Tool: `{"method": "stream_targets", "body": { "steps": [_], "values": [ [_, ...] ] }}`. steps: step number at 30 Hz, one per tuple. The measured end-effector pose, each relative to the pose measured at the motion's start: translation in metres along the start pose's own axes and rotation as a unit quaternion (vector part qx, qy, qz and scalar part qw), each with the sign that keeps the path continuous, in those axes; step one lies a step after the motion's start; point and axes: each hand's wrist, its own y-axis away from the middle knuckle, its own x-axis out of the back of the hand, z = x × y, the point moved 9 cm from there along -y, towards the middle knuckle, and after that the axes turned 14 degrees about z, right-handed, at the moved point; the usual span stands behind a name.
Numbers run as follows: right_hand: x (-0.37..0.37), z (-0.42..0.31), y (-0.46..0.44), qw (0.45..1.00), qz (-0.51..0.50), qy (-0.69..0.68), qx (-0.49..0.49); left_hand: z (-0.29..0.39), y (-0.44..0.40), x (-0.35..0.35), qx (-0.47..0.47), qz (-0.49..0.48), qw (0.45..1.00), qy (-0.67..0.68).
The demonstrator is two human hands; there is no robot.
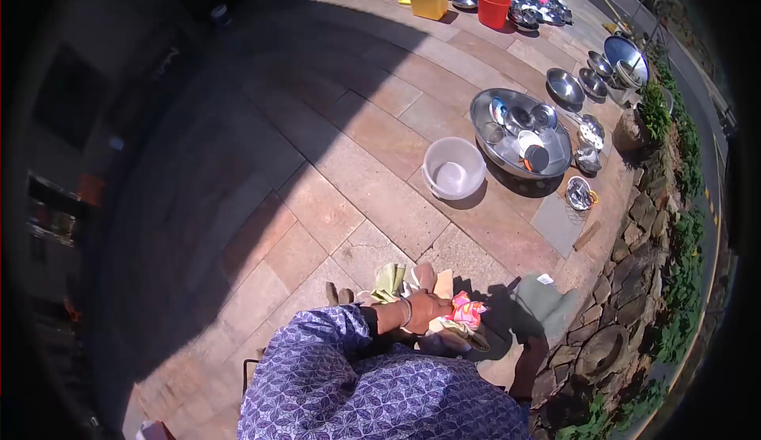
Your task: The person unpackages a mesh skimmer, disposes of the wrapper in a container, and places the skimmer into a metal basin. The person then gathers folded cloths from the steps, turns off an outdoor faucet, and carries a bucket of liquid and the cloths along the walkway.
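Observation:
My left hand (426, 313), with a bracelet at the wrist, reaches into a small heap of cloths on the paving. Its fingers are closed at a pink and orange cloth (468, 311). Pale green cloth (389, 281) and a cream cloth (460, 334) lie around it. On the right, my right forearm (529, 367) ends at a grey-green cloth (544, 305) with a white tag, which looks held up. That cloth and shadow cover the right hand's fingers. Brown glove-like pieces (339, 292) lie left of the heap.
Ahead stand a whitish bucket (453, 169) and a large metal basin (493, 148) full of dishes. Metal bowls (564, 87) sit beyond. Farther off are a yellow bin (429, 1), a red bucket (493, 9) and many dishes. A stone wall (610, 305) edges the right side.

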Motion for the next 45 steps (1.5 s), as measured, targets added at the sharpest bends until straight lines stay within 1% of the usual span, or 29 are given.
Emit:
{"method": "stream_targets", "body": {
  "steps": [3,5,6,8,10,11,12,13,15,16,17,18,19,21,23,24,26,28,29,33,34,35,37,39,40,41,42,43,45],
  "values": [
    [-0.144,0.012,0.007,0.953,-0.218,0.208,0.01,-0.017,0.013,0.035,0.057,0.049,0.995,0.061],
    [-0.228,0.029,0.03,0.933,-0.303,0.147,-0.128,-0.035,0.026,0.061,0.153,0.05,0.984,0.083],
    [-0.243,0.054,0.017,0.93,-0.312,0.148,-0.125,-0.036,0.034,0.085,0.197,0.048,0.973,0.107],
    [-0.288,0.12,0.007,0.842,-0.472,0.253,-0.063,-0.059,0.062,0.115,0.236,0.127,0.96,0.08],
    [-0.358,0.079,0.072,0.805,-0.496,0.267,-0.187,-0.089,0.098,0.121,0.319,0.163,0.928,0.106],
    [-0.378,0.09,0.085,0.766,-0.554,0.287,-0.156,-0.1,0.115,0.124,0.356,0.162,0.916,0.092],
    [-0.398,0.1,0.099,0.724,-0.609,0.3,-0.121,-0.096,0.124,0.147,0.322,0.244,0.91,0.091],
    [-0.417,0.109,0.112,0.681,-0.66,0.306,-0.083,-0.107,0.14,0.145,0.378,0.222,0.892,0.105],
    [-0.471,0.098,0.153,0.645,-0.708,0.279,-0.061,-0.121,0.165,0.151,0.48,0.176,0.85,0.128],
    [-0.486,0.101,0.174,0.585,-0.752,0.297,-0.067,-0.123,0.173,0.162,0.523,0.163,0.829,0.115],
    [-0.499,0.104,0.193,0.52,-0.79,0.316,-0.071,-0.134,0.184,0.167,0.529,0.195,0.818,0.111],
    [-0.518,0.11,0.2,0.52,-0.789,0.321,-0.071,-0.139,0.194,0.169,0.533,0.224,0.808,0.11],
    [-0.529,0.12,0.213,0.465,-0.82,0.331,-0.052,-0.141,0.201,0.167,0.525,0.221,0.814,0.117],
    [-0.547,0.119,0.237,0.409,-0.851,0.328,-0.035,-0.152,0.215,0.202,0.55,0.278,0.778,0.119],
    [-0.589,0.116,0.262,0.424,-0.872,0.243,0.0,-0.185,0.232,0.213,0.57,0.248,0.776,0.104],
    [-0.604,0.133,0.267,0.408,-0.869,0.279,0.034,-0.205,0.239,0.221,0.559,0.243,0.788,0.089],
    [-0.648,0.156,0.284,0.476,-0.861,0.181,0.01,-0.242,0.259,0.236,0.542,0.23,0.804,0.087],
    [-0.687,0.181,0.296,0.415,-0.839,0.259,0.238,-0.277,0.278,0.256,0.533,0.225,0.809,0.099],
    [-0.706,0.179,0.302,0.419,-0.84,0.262,0.227,-0.292,0.29,0.269,0.531,0.227,0.81,0.104],
    [-0.793,0.147,0.297,0.522,-0.769,0.306,0.206,-0.349,0.343,0.316,0.55,0.249,0.788,0.122],
    [-0.81,0.154,0.294,0.523,-0.773,0.281,0.225,-0.364,0.352,0.326,0.556,0.21,0.797,0.107],
    [-0.825,0.159,0.286,0.538,-0.766,0.298,0.185,-0.382,0.37,0.325,0.554,0.219,0.797,0.096],
    [-0.846,0.181,0.25,0.584,-0.719,0.32,0.2,-0.41,0.406,0.334,0.598,0.212,0.764,0.114],
    [-0.853,0.195,0.192,0.668,-0.612,0.416,0.074,-0.442,0.46,0.33,0.632,0.277,0.71,0.141],
    [-0.852,0.206,0.161,0.686,-0.575,0.447,0.005,-0.455,0.482,0.335,0.637,0.318,0.683,0.164],
    [-0.85,0.229,0.119,0.708,-0.539,0.456,-0.014,-0.451,0.495,0.373,0.643,0.356,0.653,0.184],
    [-0.84,0.253,0.073,0.725,-0.498,0.476,0.023,-0.462,0.513,0.383,0.647,0.365,0.645,0.182],
    [-0.831,0.251,0.049,0.732,-0.415,0.539,-0.037,-0.472,0.543,0.391,0.679,0.385,0.605,0.158],
    [-0.815,0.25,0.005,0.663,-0.319,0.674,-0.061,-0.5,0.613,0.376,0.738,0.4,0.527,0.132]
  ]
}}
